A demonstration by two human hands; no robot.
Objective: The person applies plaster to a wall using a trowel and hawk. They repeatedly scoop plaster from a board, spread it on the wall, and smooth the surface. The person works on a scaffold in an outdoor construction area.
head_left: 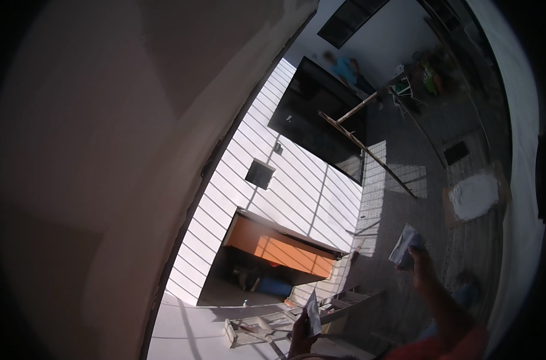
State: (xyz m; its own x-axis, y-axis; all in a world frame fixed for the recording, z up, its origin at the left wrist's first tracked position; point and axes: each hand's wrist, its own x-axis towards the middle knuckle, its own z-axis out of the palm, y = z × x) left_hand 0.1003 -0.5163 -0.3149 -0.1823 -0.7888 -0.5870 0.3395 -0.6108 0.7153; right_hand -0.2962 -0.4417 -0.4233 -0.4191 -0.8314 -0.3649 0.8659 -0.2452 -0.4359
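Note:
My left hand (300,335), at the bottom middle, is closed around a putty knife (313,314) whose broad blade points upward and looks whitish. Farther right, my right hand (421,261) grips a second, wider putty knife (403,245), its pale blade tilted up and to the left. White material seems to coat that blade. Both handles are mostly hidden by my fingers. Neither blade touches the large plastered surface (105,138) that fills the left side, where darker patches lie beside lighter ones.
A ladder (351,298) lies slanted below me near an orange panel (279,248) and a blue barrel (274,286). White paste (475,197) covers a brown board at right. A wooden frame (369,150) stands ahead. Two people (346,69) are in the background.

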